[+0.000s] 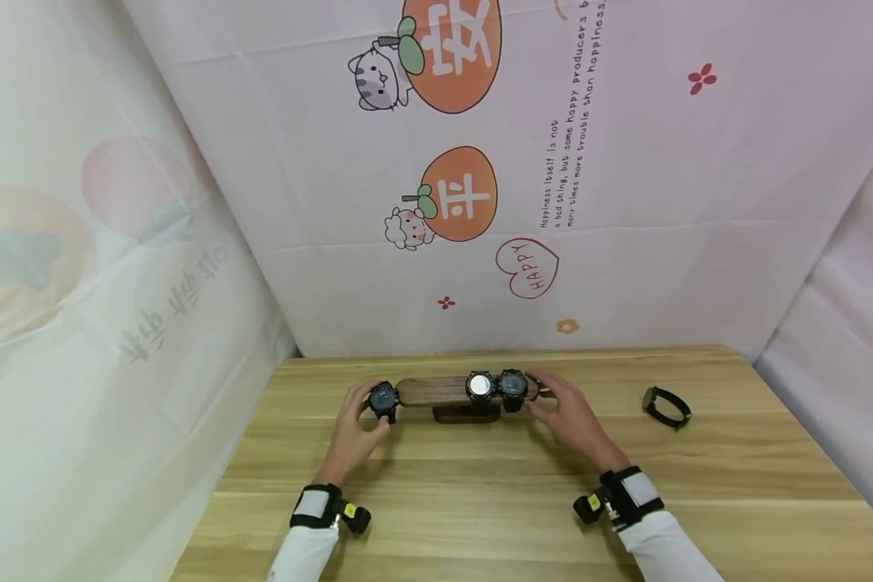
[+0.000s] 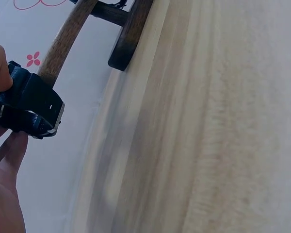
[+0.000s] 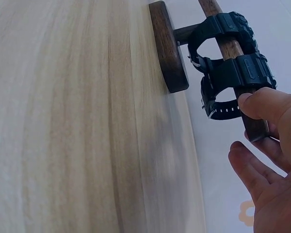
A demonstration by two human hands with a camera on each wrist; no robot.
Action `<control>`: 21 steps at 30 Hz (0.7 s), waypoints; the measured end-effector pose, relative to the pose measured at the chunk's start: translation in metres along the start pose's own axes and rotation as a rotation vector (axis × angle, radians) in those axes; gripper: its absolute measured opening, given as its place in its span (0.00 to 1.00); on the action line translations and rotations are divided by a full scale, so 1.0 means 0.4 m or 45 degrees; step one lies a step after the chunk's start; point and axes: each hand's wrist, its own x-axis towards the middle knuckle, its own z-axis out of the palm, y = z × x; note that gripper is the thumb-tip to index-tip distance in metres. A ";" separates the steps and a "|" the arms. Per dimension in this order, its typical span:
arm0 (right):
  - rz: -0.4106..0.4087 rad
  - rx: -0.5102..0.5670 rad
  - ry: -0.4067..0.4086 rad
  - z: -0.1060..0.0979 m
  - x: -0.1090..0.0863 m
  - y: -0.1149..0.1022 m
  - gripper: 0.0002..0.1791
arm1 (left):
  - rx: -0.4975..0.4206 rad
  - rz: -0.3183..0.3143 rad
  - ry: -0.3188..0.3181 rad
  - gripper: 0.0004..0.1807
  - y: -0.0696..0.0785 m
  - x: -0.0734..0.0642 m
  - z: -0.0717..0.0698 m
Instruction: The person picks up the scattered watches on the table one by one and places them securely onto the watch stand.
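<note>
A dark wooden watch stand (image 1: 431,392) has a long rounded bar over a short base (image 3: 169,46). My left hand (image 1: 354,428) pinches a black digital watch (image 1: 383,397) between thumb and fingers, right at the bar's left end. In the left wrist view the strap of this watch forms a closed loop, and the bar's tip overlaps it. Toward the right end, a watch with a bright, glaring face (image 1: 480,385) and another black watch (image 1: 512,385) hang round the bar side by side. My right hand (image 1: 573,416) grips the bar's right tip, thumb on top and fingers underneath.
Another black watch (image 1: 668,408) lies on its side on the wooden table (image 1: 480,501), right of the stand. A white printed cloth (image 1: 335,202) hangs behind the table's back edge, with more cloth at both sides. Each wrist wears a strapped camera.
</note>
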 end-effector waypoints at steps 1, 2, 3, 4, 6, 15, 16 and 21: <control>0.000 -0.001 -0.001 0.000 0.000 0.001 0.35 | -0.001 -0.006 -0.006 0.38 -0.001 0.003 0.000; -0.001 -0.003 -0.003 0.000 0.001 0.002 0.35 | 0.000 -0.010 -0.011 0.38 0.000 0.005 -0.001; -0.001 -0.003 -0.003 0.000 0.001 0.003 0.35 | 0.001 -0.014 -0.014 0.38 -0.001 0.007 0.000; -0.003 -0.003 -0.005 0.000 0.002 0.003 0.35 | 0.006 -0.017 -0.017 0.39 -0.001 0.009 0.000; -0.002 -0.002 -0.006 0.000 0.002 0.004 0.35 | 0.013 -0.017 -0.022 0.39 -0.001 0.013 0.002; -0.023 -0.013 0.009 -0.005 0.000 0.003 0.34 | 0.036 -0.045 -0.065 0.37 0.003 0.032 0.016; -0.025 -0.013 0.010 -0.004 0.000 0.002 0.34 | 0.035 -0.054 -0.069 0.37 0.003 0.033 0.017; -0.022 -0.014 0.011 -0.001 0.001 -0.001 0.34 | 0.032 -0.054 -0.072 0.37 0.002 0.037 0.023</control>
